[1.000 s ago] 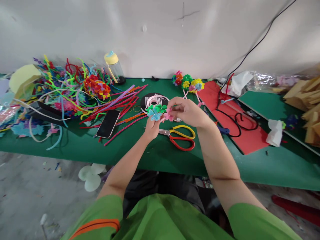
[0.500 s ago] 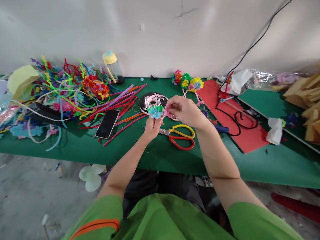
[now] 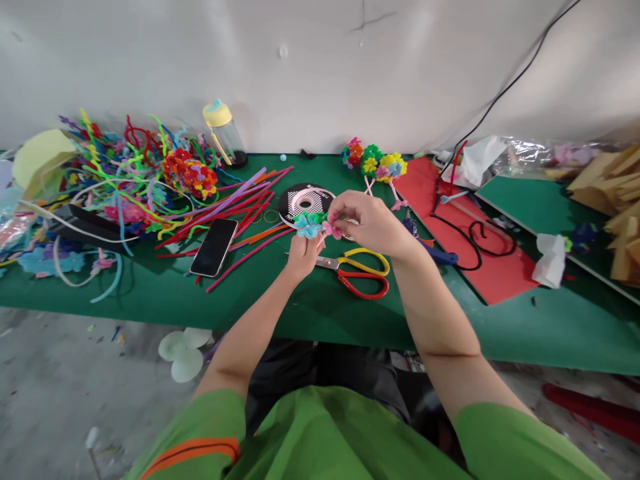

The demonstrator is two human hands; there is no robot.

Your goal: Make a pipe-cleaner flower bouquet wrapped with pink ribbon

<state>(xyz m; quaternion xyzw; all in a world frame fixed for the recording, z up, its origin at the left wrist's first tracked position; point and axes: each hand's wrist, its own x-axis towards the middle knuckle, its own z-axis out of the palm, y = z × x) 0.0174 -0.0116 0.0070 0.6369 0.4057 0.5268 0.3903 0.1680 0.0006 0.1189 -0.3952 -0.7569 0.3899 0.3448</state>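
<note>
My left hand (image 3: 302, 257) is closed around the lower part of a small bunch of pipe-cleaner flowers, with a light blue flower (image 3: 308, 225) and some green showing above the fingers. My right hand (image 3: 367, 220) pinches a pink pipe-cleaner flower (image 3: 331, 228) at the right side of the same bunch. Its other fingers are curled. Behind the hands lies a black-and-white disc (image 3: 290, 203), partly covered by the flowers. Just below my right hand, scissors (image 3: 364, 285) with one yellow and one red handle rest on the green table (image 3: 260, 307).
Loose pipe cleaners (image 3: 240, 200) and a phone (image 3: 215, 247) lie to the left, near a tangled colourful heap (image 3: 145, 180). A bottle (image 3: 225, 133) stands by the wall. Finished flower balls (image 3: 373, 161) sit behind. A red board (image 3: 480, 267) with a black cord lies right.
The pink flower sits slightly lower and turned more toward the camera beneath my right fingertips. Both hands keep their hold in nearly the same place.
</note>
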